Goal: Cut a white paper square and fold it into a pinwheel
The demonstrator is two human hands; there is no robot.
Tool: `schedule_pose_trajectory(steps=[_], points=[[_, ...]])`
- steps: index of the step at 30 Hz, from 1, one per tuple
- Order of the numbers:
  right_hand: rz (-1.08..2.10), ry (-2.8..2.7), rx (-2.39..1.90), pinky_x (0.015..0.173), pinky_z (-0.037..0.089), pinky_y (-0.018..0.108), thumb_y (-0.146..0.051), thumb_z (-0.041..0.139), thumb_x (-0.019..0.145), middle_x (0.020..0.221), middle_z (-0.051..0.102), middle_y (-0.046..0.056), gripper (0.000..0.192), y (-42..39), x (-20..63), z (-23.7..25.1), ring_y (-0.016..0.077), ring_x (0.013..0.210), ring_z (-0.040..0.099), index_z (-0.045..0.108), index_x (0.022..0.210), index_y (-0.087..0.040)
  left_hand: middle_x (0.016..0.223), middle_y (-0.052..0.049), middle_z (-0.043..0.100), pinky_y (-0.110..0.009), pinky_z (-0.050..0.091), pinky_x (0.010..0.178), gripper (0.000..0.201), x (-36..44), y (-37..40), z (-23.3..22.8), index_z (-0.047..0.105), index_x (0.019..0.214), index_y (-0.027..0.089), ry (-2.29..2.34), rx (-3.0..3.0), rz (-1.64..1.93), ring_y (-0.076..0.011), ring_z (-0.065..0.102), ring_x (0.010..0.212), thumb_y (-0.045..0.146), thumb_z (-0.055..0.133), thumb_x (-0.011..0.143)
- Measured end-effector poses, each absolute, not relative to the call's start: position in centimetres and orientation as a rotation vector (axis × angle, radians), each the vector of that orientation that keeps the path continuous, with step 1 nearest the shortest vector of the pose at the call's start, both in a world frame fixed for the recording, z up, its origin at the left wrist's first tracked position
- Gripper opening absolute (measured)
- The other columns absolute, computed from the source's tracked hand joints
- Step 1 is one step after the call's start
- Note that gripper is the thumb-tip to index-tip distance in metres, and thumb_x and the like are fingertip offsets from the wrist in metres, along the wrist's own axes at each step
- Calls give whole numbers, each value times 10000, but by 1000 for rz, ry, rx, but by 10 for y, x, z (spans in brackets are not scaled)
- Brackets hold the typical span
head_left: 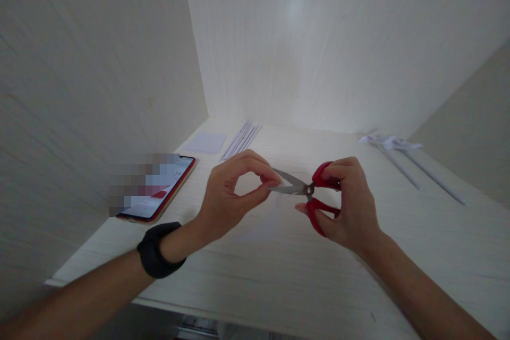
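Observation:
My right hand (354,207) grips red-handled scissors (295,186), thumb and fingers through the loops. The blades point left and stand partly apart. Thumb and forefinger of my left hand (235,191) pinch a small piece of white paper (281,179), mostly hidden by the fingertips. That paper lies between the scissor blades, close to my left fingertips. A black band circles my left wrist.
A phone (167,186) with a lit screen lies at the left. Behind my left hand are a square of paper (206,142) and several thin white strips (243,139). At the back right, two white sticks (434,175) carry folded paper pieces (392,142). Pale walls enclose the white tabletop (303,276).

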State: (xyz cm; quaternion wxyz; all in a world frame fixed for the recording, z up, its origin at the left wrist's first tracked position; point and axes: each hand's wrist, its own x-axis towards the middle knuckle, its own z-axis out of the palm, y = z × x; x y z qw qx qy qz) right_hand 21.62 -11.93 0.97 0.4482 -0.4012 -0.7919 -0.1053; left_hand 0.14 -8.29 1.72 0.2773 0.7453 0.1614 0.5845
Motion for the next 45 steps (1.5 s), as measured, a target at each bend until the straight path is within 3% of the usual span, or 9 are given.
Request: schedule_pose_trajectory(steps=[12,25,45], points=[[-260,-1990,-982,511,463,252,-326,810,705,884,532,38,447,-117,214,10,141,679,485,467,964,-206,797,1,648,-250,468,705,229,1,-81,15,692,814,195,417,1993,1547,-121,599,760,-22,674,743],[-298,-1996,-1022,504,487,231,-344,710,809,845,549,38,300,-118,214,11,130,649,520,481,938,-199,765,-4,643,-254,466,678,181,2,-85,17,680,771,184,464,1972,1539,-122,597,725,4,678,753],[-281,-2041,-1070,429,421,185,-337,679,822,755,483,-6,270,-120,213,15,86,539,452,448,856,-202,773,-9,658,-247,481,685,151,3,-83,18,678,781,183,474,2024,1550,-117,609,732,32,680,776]])
